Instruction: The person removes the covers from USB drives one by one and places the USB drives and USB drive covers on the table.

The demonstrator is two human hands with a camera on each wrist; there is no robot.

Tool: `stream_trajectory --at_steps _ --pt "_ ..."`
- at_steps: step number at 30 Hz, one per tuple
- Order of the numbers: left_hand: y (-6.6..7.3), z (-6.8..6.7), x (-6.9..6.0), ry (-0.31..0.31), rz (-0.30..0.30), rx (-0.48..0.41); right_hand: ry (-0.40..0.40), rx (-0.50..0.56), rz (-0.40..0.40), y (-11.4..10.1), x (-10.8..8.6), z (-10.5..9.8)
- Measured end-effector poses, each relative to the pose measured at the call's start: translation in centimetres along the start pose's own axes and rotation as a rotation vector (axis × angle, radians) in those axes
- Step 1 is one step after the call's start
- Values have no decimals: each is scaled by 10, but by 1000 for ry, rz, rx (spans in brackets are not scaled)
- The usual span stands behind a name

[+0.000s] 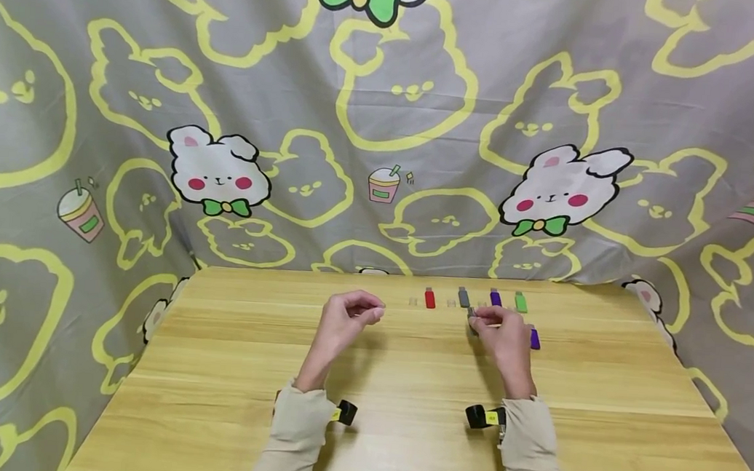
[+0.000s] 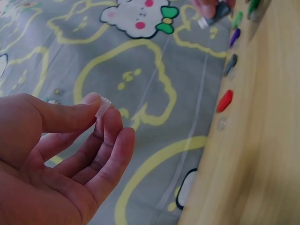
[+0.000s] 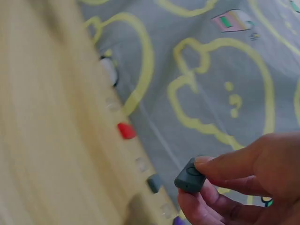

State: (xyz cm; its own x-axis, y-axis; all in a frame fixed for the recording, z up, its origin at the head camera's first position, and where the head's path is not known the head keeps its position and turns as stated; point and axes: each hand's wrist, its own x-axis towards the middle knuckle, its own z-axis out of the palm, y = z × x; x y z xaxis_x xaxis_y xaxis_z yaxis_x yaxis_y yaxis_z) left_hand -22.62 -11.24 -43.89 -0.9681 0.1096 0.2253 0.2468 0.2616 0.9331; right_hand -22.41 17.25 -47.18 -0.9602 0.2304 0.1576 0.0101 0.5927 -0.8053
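In the left wrist view, my left hand (image 2: pixel 70 154) pinches a small clear plastic cap (image 2: pixel 103 107) between thumb and index finger, raised above the table. My right hand (image 1: pixel 504 339) holds a dark grey USB flash drive (image 3: pixel 190 177) between thumb and fingers. Its metal plug (image 2: pixel 203 22) is bare and points away from the fingers. The two hands are apart. Beyond them a row of USB drives lies on the table: red (image 1: pixel 430 297), grey (image 1: pixel 464 297), purple (image 1: pixel 495 297) and green (image 1: pixel 520 302). Clear caps, such as one (image 1: pixel 413 301) left of the red drive, lie beside them.
Another purple USB drive (image 1: pixel 535 338) lies just right of my right hand, partly hidden by it. The wooden table (image 1: pixel 230 357) ends at a grey curtain (image 1: pixel 308 99) with yellow outlines. Each wrist wears a black camera (image 1: pixel 346 412) on a strap.
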Motion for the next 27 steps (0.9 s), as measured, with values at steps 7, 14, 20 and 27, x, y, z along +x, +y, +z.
stream_trajectory --at_steps 7,14,20,27 --pt "-2 10 -1 -47 -15 44 53 -166 -62 6 -4 18" --pt "-2 18 -2 -80 -18 67 67 -260 -81 8 -6 25" --pt "-3 24 -3 -115 -28 94 77 -328 -44 8 -6 26" --pt "-6 33 -2 -156 3 95 82 -351 -31 10 -5 26"
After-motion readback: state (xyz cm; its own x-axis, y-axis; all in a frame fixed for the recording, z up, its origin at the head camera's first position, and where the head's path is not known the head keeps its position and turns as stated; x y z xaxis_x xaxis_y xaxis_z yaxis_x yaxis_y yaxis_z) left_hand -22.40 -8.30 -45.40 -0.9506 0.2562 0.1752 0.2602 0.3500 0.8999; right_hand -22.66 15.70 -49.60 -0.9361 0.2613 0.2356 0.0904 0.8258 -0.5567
